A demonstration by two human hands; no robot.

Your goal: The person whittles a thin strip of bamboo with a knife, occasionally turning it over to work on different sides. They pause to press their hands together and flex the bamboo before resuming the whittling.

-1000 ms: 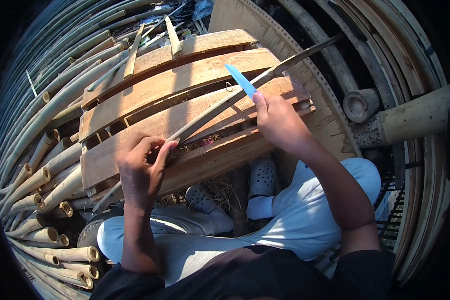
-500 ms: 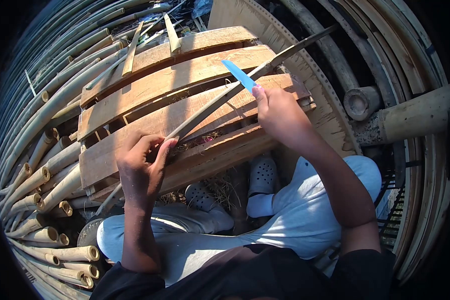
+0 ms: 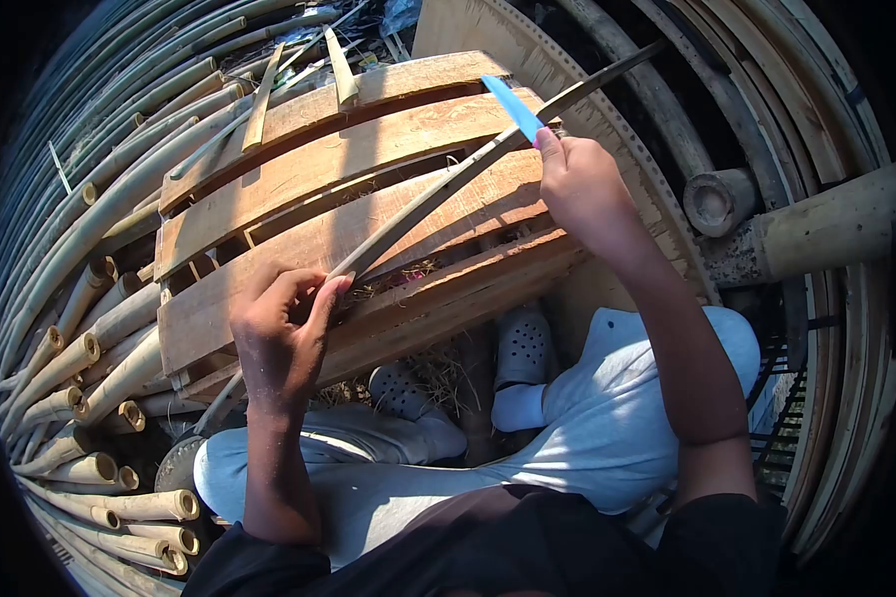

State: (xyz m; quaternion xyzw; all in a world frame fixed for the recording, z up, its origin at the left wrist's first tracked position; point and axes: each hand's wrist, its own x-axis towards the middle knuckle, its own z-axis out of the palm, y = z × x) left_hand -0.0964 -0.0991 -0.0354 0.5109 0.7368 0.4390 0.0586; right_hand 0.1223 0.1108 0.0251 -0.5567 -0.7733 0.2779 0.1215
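A long, narrow bamboo strip [image 3: 423, 207] runs diagonally over a slatted wooden pallet [image 3: 269, 224], its far end reaching up to the right. My left hand [image 3: 287, 323] pinches the strip between thumb and fingers near the pallet's front edge, and the lower end passes behind my wrist. In my right hand [image 3: 589, 189] is a knife with a blue blade [image 3: 513, 107], its handle hidden in my closed fingers. The blade lies across the upper part of the strip and appears to touch it.
Bamboo poles [image 3: 100, 348] are piled along the left. Two loose split pieces [image 3: 341, 70] lie on the pallet's far slats. A thick bamboo pole [image 3: 826, 234] juts in from the right, beside long stacked strips [image 3: 846, 398]. My feet in clogs [image 3: 523, 348] are below the pallet.
My right hand with the knife has slid up and right along the strip, toward its far end. The strip's far end has shifted slightly, while my left hand has stayed in place.
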